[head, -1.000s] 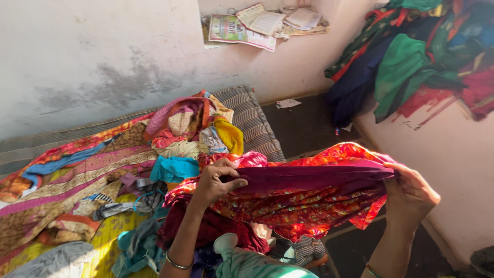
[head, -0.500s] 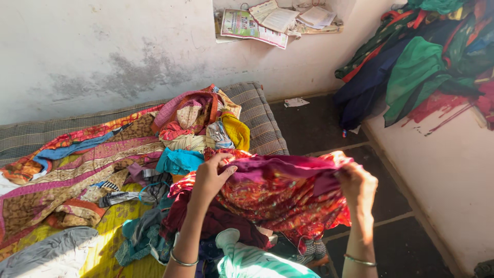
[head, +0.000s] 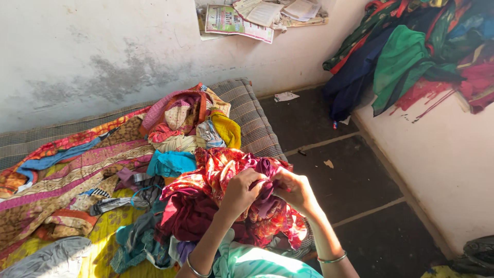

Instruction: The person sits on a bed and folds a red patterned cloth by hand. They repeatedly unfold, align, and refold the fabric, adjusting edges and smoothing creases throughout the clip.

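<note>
A red-orange patterned cloth with a purple border [head: 221, 167] is bunched in front of me over the bed's edge. My left hand [head: 241, 191] grips its purple fold from the left. My right hand [head: 296, 190] grips the same fold from the right, and the two hands nearly touch. The cloth hangs down below them in crumpled folds. A maroon garment [head: 186, 219] lies just under the cloth to the left. Each wrist wears a thin metal bangle.
A heap of mixed clothes [head: 188, 121] sits on a mattress [head: 252, 118] with a colourful patchwork quilt [head: 67, 164]. More clothes [head: 411, 56] hang over the right wall. Papers [head: 242, 18] lie on a wall ledge. Dark stone floor [head: 355, 180] stretches to the right.
My hands were apart with the cloth stretched wide between them. They have come together, folding and bunching the cloth, which now sits lower and closer to me.
</note>
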